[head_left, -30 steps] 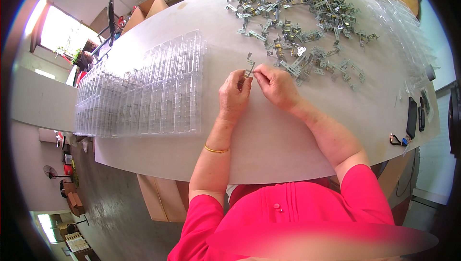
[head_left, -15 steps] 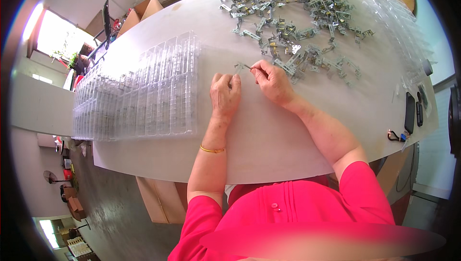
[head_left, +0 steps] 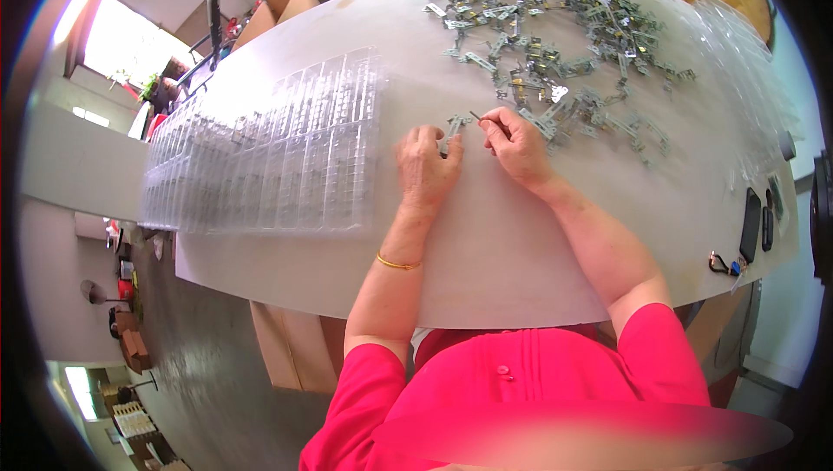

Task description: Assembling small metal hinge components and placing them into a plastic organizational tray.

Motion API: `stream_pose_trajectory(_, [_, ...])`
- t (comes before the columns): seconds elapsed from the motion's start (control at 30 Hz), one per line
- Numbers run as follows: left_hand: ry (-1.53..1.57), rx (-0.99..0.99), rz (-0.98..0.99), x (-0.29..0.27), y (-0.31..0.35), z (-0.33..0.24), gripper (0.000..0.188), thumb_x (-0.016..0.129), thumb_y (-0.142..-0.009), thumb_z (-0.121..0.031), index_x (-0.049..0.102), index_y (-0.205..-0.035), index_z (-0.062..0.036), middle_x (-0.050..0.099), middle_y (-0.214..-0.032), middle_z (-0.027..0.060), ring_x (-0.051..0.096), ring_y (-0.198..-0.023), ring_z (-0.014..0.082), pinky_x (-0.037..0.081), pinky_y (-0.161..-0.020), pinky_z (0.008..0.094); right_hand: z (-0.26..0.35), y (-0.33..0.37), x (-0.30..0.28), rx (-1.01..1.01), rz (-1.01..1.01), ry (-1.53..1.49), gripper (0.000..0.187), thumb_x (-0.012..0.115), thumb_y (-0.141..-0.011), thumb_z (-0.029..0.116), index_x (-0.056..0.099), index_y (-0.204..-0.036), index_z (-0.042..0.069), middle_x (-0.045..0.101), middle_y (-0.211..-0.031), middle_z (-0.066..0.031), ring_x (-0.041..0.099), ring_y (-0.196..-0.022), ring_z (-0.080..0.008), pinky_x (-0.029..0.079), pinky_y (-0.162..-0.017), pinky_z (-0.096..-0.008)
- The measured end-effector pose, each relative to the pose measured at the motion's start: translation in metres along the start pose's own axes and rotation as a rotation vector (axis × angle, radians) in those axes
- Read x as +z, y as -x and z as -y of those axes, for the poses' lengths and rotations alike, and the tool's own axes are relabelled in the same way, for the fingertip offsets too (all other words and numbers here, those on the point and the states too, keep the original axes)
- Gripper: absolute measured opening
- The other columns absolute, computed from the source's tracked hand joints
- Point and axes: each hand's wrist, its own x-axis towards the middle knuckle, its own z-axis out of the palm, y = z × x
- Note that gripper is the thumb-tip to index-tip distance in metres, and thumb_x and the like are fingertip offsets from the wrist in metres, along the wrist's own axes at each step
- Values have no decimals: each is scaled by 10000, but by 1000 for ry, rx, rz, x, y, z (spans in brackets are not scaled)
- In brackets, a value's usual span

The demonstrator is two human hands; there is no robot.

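Note:
In front of me, my left hand (head_left: 425, 166) is closed on a small grey metal bracket (head_left: 456, 122), which sticks up past the thumb and fingertips. My right hand (head_left: 519, 147) pinches a thin dark rod (head_left: 475, 115) between thumb and forefinger. The rod's free end points left toward the bracket, with a small gap between them. Just beyond my right hand lies a loose heap of similar metal brackets (head_left: 599, 24), some with brass-coloured parts.
Clear plastic compartment trays (head_left: 260, 154) holding small parts stand at the left of the white table (head_left: 486, 271). More clear trays (head_left: 737, 81) lie at the far right. A black phone-like object (head_left: 751, 219) rests by the right edge. A cardboard box (head_left: 291, 3) stands beyond the table's far left.
The view has shifted a little. The rod's end has drawn back from the bracket, and more of the bracket shows above my left fingers.

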Motion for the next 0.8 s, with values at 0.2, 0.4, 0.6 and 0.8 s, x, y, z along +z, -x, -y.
stream_pose_trajectory(0.2, [101, 37, -12, 6, 2, -8, 185, 708, -809, -187, 638, -865, -25, 625, -810, 136, 600, -795, 326, 455, -782, 436, -3, 0, -9, -50, -28, 123, 123, 599, -960, 179, 655, -962, 69, 635, -670, -23, 592, -605, -105, 468, -577, -278])
stream_pose_trajectory(0.4, [88, 4, -31, 6, 3, -6, 141, 695, -817, -146, 635, -871, -31, 634, -853, 127, 600, -843, 324, 439, -832, 430, -6, 1, -7, 9, 23, -75, 117, 592, -977, 164, 650, -974, 63, 605, -702, 17, 541, -611, -60, 444, -566, -229])
stream_pose_trajectory(0.6, [238, -89, -59, -12, -3, -24, 141, 699, -834, -152, 630, -873, -35, 633, -856, 117, 597, -870, 300, 443, -813, 416, -7, 0, -7, 66, 36, -198, 117, 584, -994, 171, 639, -993, 68, 579, -715, 28, 499, -607, -37, 423, -555, -196])
stream_pose_trajectory(0.8, [274, -46, -45, -70, -17, -65, 138, 715, -832, -124, 637, -878, -20, 635, -832, 116, 605, -788, 274, 465, -757, 388, -8, -4, -12, 72, 17, -367, 114, 575, -1002, 182, 629, -1002, 81, 566, -709, 34, 482, -582, -33, 405, -526, -185])
